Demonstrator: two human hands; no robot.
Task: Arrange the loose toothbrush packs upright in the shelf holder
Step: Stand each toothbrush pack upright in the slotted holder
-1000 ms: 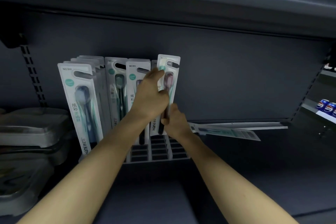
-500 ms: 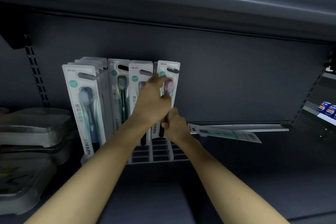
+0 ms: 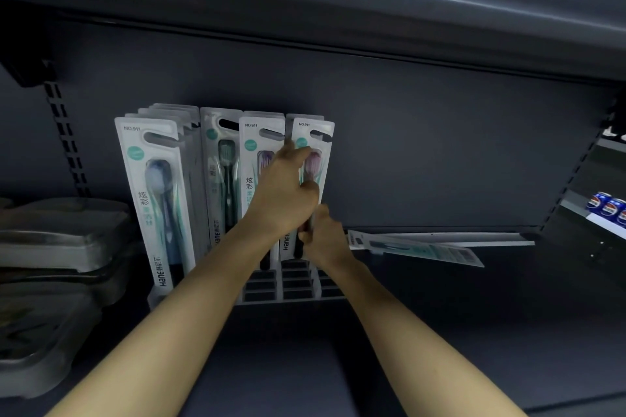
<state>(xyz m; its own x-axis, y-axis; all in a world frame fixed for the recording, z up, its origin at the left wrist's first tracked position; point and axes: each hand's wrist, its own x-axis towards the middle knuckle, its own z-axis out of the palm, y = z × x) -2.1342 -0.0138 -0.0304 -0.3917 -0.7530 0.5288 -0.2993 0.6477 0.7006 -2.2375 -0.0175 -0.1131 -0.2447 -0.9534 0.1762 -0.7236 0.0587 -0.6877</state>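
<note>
Both hands grip the pink-brush clear blister pack [image 3: 313,159], rightmost in the white slotted holder [image 3: 298,284]: left hand [image 3: 284,193] mid-card, right hand [image 3: 323,237] at base. Light, flexible; hold edges.

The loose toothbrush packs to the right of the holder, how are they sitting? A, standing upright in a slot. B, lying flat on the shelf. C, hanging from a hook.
B: the loose toothbrush packs lie flat on the shelf, right of the holder.

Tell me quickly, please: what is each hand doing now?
Left hand: closed on the upper part of the rightmost upright toothbrush pack.
Right hand: closed on the same pack's lower part.
</note>
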